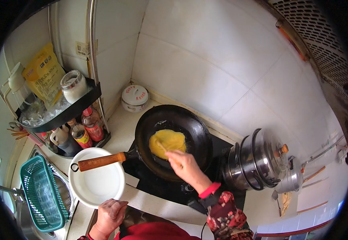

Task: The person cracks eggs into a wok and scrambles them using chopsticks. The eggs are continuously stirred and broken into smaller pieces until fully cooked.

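My right hand (pixel 184 166) reaches over a black wok (pixel 198 129) and grips a slim wooden utensil (pixel 161 145), probably chopsticks. Its tip is in a patch of yellow beaten egg (pixel 172 138) spread on the wok's bottom. Long and wooden, the wok handle (pixel 102 161) points left across a white bowl (pixel 97 186). No food shows in that bowl. Just below its rim is my left hand (pixel 111 213), fingers curled in with nothing visible in them. Whether it touches the bowl is unclear.
The wok sits on a black cooktop (pixel 159 187), with stacked steel pots (pixel 243 165) to its right. A lidded enamel pot (pixel 135 97) stands in the corner. At left are a rack (pixel 62 115) of jars and sauce bottles (pixel 93 124) and a green basket (pixel 43 195) over the sink.
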The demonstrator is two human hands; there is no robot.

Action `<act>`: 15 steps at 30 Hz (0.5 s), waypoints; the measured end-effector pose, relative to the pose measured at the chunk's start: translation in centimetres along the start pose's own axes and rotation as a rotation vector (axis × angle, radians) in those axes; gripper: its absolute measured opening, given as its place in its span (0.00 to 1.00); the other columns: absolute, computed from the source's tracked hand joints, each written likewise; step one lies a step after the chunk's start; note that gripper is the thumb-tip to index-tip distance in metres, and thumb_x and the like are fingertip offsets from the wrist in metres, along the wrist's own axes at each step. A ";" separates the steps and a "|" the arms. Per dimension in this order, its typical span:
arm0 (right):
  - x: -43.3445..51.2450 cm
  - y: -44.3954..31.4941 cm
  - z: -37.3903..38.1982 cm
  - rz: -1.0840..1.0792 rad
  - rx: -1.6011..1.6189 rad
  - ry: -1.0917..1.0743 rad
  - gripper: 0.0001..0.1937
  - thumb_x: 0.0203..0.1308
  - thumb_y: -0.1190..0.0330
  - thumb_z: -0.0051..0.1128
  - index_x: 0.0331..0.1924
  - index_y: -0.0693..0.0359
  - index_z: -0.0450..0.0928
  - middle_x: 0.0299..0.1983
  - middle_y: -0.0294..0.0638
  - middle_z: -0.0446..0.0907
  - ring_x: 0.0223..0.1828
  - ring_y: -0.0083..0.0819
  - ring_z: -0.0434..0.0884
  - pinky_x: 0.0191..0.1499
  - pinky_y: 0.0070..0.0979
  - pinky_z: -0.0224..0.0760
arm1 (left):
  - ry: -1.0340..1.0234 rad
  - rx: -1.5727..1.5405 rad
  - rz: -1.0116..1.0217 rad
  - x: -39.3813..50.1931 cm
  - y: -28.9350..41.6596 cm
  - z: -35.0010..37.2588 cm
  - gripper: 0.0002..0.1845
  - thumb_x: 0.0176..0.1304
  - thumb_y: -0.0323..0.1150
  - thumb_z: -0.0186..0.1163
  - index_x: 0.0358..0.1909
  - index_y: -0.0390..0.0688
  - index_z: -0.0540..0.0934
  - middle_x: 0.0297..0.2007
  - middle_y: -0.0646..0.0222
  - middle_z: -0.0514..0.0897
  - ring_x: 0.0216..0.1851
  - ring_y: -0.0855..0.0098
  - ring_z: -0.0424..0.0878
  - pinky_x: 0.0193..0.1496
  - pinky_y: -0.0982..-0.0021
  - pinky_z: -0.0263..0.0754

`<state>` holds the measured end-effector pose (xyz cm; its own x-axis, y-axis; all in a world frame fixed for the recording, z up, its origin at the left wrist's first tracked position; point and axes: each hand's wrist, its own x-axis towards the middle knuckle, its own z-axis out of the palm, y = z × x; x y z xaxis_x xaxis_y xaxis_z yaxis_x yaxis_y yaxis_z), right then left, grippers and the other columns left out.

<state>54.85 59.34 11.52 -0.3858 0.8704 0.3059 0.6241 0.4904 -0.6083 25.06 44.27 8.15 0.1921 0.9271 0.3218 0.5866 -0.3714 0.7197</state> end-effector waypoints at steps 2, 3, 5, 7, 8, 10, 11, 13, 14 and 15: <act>-0.1 0.0 -0.2 0.025 -0.040 0.125 0.11 0.61 0.75 0.57 0.47 0.65 0.81 0.41 0.52 0.83 0.38 0.49 0.84 0.41 0.37 0.79 | -0.011 0.007 0.006 0.0 0.0 -0.1 0.07 0.51 0.21 0.67 0.33 0.42 0.83 0.25 0.65 0.83 0.26 0.60 0.82 0.30 0.63 0.77; -0.2 0.0 -0.4 0.066 -0.065 0.133 0.10 0.61 0.75 0.56 0.45 0.66 0.81 0.40 0.52 0.83 0.37 0.49 0.85 0.40 0.36 0.79 | -0.008 0.015 0.009 0.0 -0.1 -0.1 0.07 0.51 0.21 0.67 0.33 0.42 0.83 0.25 0.65 0.83 0.26 0.60 0.82 0.30 0.63 0.77; -0.2 0.3 -0.3 0.185 -0.078 -0.051 0.09 0.61 0.76 0.57 0.44 0.67 0.82 0.39 0.52 0.84 0.37 0.48 0.85 0.41 0.34 0.79 | 0.001 0.019 0.007 0.1 0.0 -0.1 0.07 0.51 0.21 0.67 0.33 0.42 0.83 0.25 0.65 0.83 0.26 0.60 0.82 0.30 0.62 0.77; 0.1 0.5 -0.1 0.112 0.013 -0.159 0.10 0.61 0.75 0.57 0.46 0.65 0.82 0.40 0.51 0.84 0.38 0.49 0.85 0.44 0.35 0.79 | -0.005 0.018 0.011 0.2 0.0 -0.1 0.08 0.52 0.21 0.67 0.33 0.42 0.82 0.25 0.65 0.83 0.26 0.60 0.82 0.30 0.62 0.77; 0.2 0.4 -0.2 0.052 0.020 -0.021 0.10 0.61 0.75 0.57 0.46 0.64 0.82 0.40 0.51 0.84 0.39 0.50 0.85 0.43 0.36 0.79 | -0.014 0.012 0.021 0.3 0.1 -0.1 0.08 0.51 0.21 0.67 0.33 0.42 0.82 0.25 0.65 0.83 0.26 0.60 0.82 0.30 0.62 0.77; 0.1 0.1 -0.5 -0.006 -0.035 0.097 0.10 0.61 0.75 0.57 0.46 0.64 0.81 0.41 0.52 0.83 0.39 0.50 0.84 0.43 0.37 0.79 | -0.026 -0.004 0.045 0.4 0.2 0.0 0.08 0.51 0.21 0.67 0.33 0.42 0.82 0.25 0.65 0.83 0.26 0.60 0.82 0.30 0.62 0.77; 0.0 -0.1 -0.8 0.063 -0.040 0.153 0.09 0.61 0.76 0.57 0.44 0.65 0.81 0.41 0.52 0.83 0.40 0.49 0.84 0.42 0.36 0.78 | -0.019 0.005 0.044 0.5 0.1 0.0 0.08 0.51 0.21 0.67 0.34 0.42 0.82 0.24 0.65 0.83 0.26 0.60 0.82 0.30 0.62 0.77; -1.0 -0.7 -1.9 0.144 -0.029 0.054 0.08 0.60 0.77 0.58 0.44 0.65 0.82 0.40 0.51 0.83 0.39 0.47 0.85 0.41 0.33 0.78 | -0.012 0.016 0.024 0.4 0.0 0.0 0.08 0.51 0.21 0.67 0.34 0.41 0.82 0.24 0.65 0.82 0.26 0.59 0.81 0.30 0.62 0.77; -1.5 -0.9 -2.5 0.156 0.015 -0.021 0.08 0.60 0.77 0.59 0.43 0.65 0.82 0.39 0.51 0.83 0.38 0.46 0.85 0.40 0.31 0.78 | -0.001 0.015 0.033 0.3 -0.2 0.0 0.08 0.51 0.21 0.67 0.34 0.41 0.82 0.24 0.65 0.82 0.26 0.59 0.81 0.30 0.62 0.77; -2.2 -1.1 -3.1 0.195 0.059 -0.057 0.08 0.60 0.77 0.59 0.43 0.65 0.82 0.38 0.50 0.83 0.36 0.44 0.85 0.40 0.30 0.77 | 0.006 0.017 0.028 0.2 -0.3 -0.1 0.08 0.51 0.21 0.67 0.34 0.41 0.82 0.24 0.65 0.82 0.26 0.59 0.81 0.30 0.61 0.77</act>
<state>57.08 56.97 13.75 -0.3008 0.9437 0.1376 0.6500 0.3084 -0.6946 24.89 44.56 8.06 0.2039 0.9160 0.3456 0.5944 -0.3963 0.6997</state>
